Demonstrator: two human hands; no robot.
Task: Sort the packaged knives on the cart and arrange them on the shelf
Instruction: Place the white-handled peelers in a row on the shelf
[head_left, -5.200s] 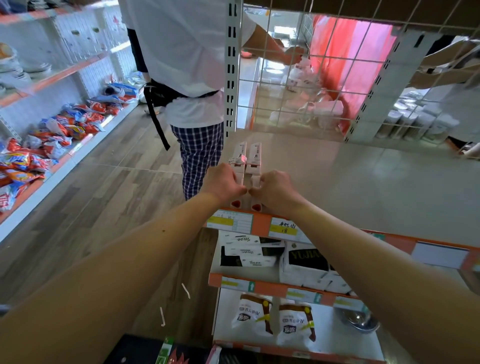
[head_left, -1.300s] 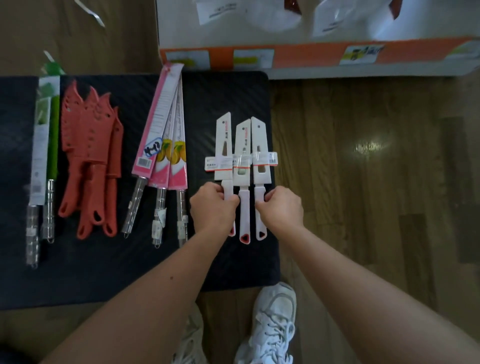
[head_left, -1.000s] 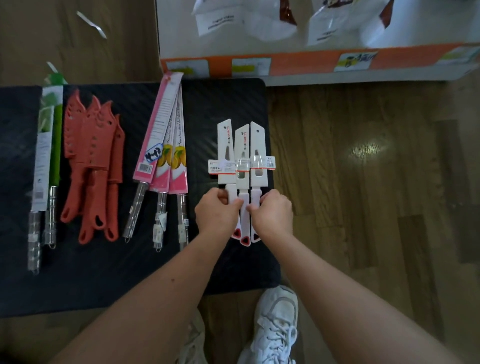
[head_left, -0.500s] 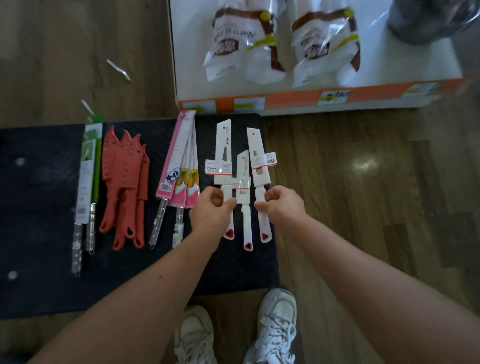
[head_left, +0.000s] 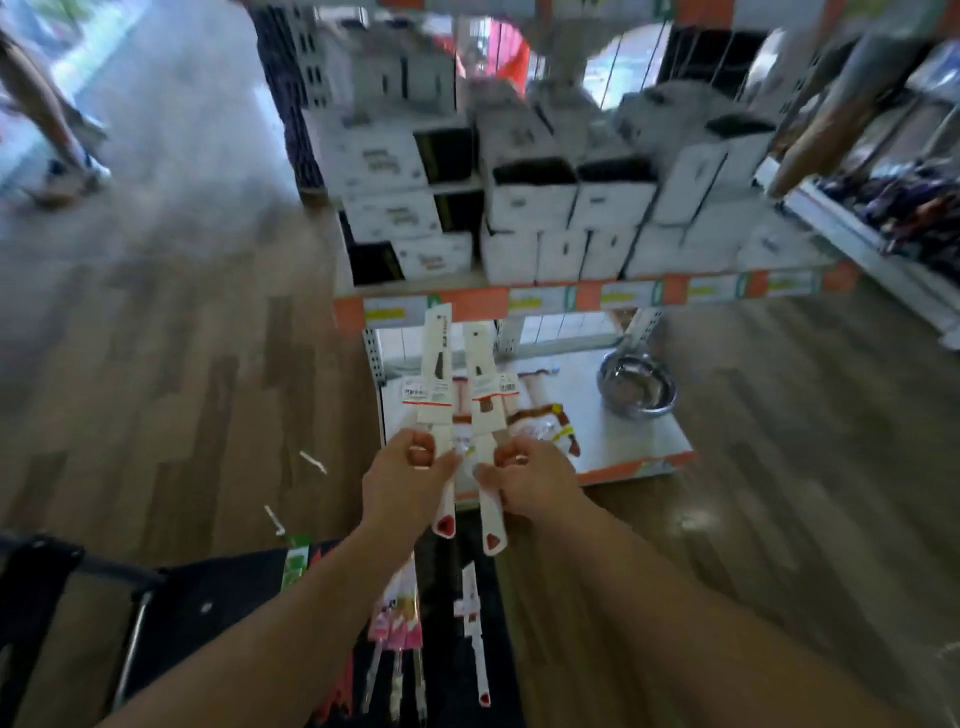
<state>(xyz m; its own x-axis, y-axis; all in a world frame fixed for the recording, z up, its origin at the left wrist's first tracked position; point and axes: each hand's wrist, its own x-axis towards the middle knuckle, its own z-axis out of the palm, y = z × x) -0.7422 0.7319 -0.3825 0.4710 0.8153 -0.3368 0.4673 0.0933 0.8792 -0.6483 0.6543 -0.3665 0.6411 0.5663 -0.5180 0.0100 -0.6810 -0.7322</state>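
White knives, each hand gripping one

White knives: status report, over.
Left hand grips one white knife, right hand grips second white knife. Third white knife lies on cart. Boxes crowd shelf ahead.

The black cart carries pink packaged knives and one white knife.

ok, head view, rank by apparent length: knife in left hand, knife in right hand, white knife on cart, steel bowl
1. Left knife in the left hand and right knife in the right hand: look alike, tied.
2. White knife on the cart: looks shorter, though blur makes it unsure.
3. Steel bowl: shortest, also farthest away.
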